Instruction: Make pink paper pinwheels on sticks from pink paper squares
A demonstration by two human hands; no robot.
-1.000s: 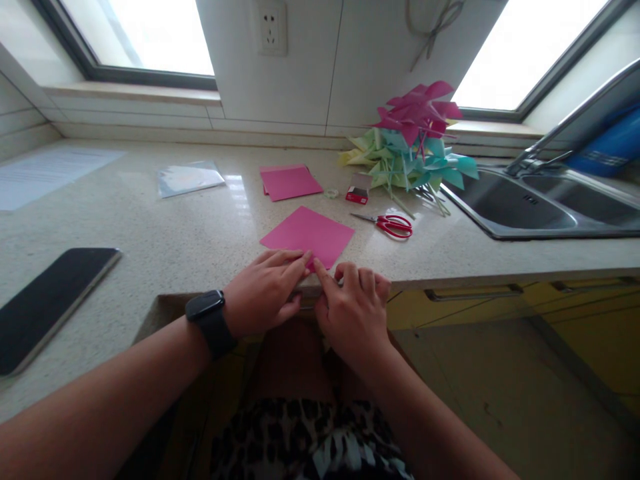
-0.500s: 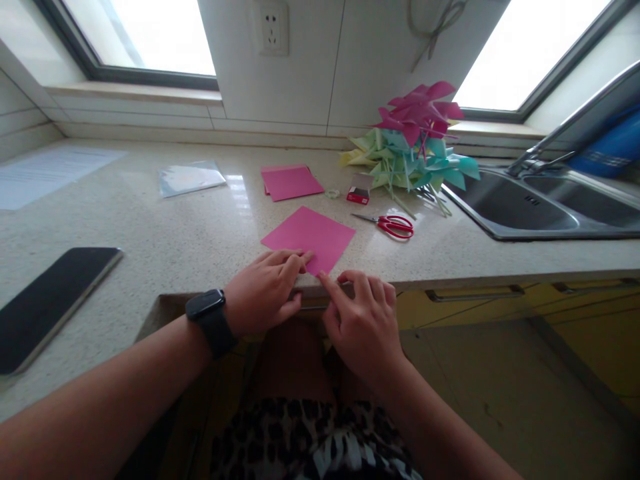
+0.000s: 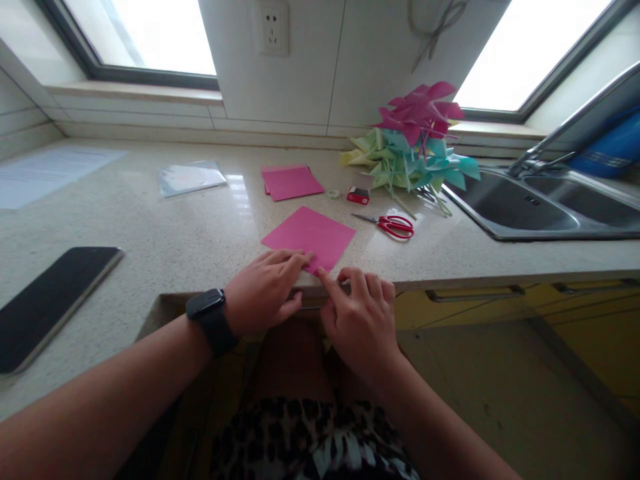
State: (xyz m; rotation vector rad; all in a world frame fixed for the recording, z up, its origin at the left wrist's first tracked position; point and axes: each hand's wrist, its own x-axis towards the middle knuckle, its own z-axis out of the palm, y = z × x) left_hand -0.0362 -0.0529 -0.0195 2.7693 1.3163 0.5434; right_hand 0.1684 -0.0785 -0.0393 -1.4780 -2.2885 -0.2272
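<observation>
A pink square of paper point(image 3: 320, 230) lies turned like a diamond on the counter, its nearest corner at the front edge. My left hand point(image 3: 267, 290), with a dark watch on the wrist, rests its fingers on the paper's lower left side; the thumb hangs apart below. The index finger of my right hand point(image 3: 363, 317) stretches onto the near corner, while its other fingers bend at the counter edge. Neither hand grasps anything. Red-handled scissors point(image 3: 395, 225) lie to the right of the paper. Behind it are several pink sheets point(image 3: 293, 182).
A small red box point(image 3: 359, 194) and a tape roll point(image 3: 332, 193) sit near the scissors. Paper pinwheels point(image 3: 410, 147) are heaped beside the sink point(image 3: 520, 200). On the left are a phone point(image 3: 55, 303), a clear packet point(image 3: 193, 179) and a printed sheet point(image 3: 50, 170).
My right index fingertip has shifted slightly up and left on the near corner of the pink paper. My left hand and the paper look nearly unchanged.
</observation>
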